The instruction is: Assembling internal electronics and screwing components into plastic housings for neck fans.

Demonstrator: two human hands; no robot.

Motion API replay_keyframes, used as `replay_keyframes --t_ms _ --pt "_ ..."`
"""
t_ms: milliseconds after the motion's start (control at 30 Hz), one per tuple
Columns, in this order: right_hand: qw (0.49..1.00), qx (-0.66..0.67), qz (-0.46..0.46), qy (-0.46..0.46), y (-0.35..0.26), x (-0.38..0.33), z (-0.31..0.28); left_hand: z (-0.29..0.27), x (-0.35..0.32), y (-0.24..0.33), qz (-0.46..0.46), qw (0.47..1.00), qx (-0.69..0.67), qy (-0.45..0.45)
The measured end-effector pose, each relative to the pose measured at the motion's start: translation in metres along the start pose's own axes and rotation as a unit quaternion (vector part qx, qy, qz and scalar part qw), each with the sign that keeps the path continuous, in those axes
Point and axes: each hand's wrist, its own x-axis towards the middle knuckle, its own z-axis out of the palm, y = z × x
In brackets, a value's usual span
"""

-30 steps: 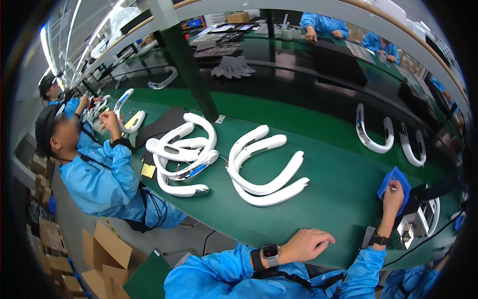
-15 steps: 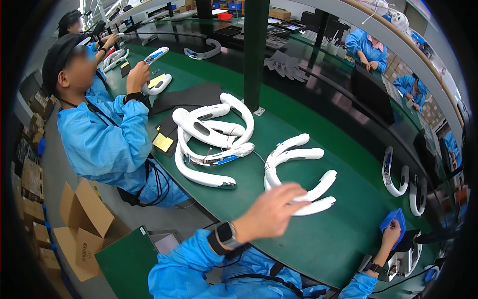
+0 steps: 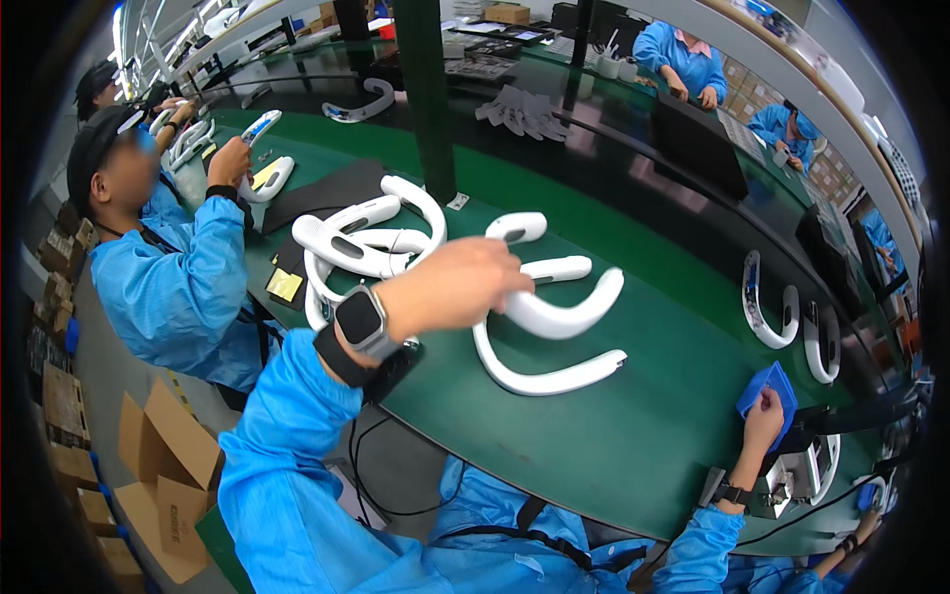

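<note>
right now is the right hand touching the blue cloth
Touching. The head view shows the right hand with its fingers closed on the lower edge of the blue cloth, no gap between them.

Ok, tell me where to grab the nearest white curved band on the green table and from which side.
Take the white curved band at the middle of its arc, coming from above on the near side. It lies flat on the green table with that stretch bare, while its upper end sits under the left hand and other bands.

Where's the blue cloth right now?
In the head view, the blue cloth is at lower right, held in the right hand above the green table, just left of a small metal fixture.
</note>
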Motion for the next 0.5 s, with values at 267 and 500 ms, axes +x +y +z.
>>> replay_keyframes --t_ms 267,500 --pt "0.995 0.086 -0.005 0.042 -0.007 -0.006 -0.007 -0.033 0.045 0.011 -0.043 0.999 -0.033 -0.008" --pt "0.987 0.075 -0.060 0.126 -0.026 -0.007 -0.026 0.002 0.039 0.030 0.016 0.999 -0.049 -0.013"
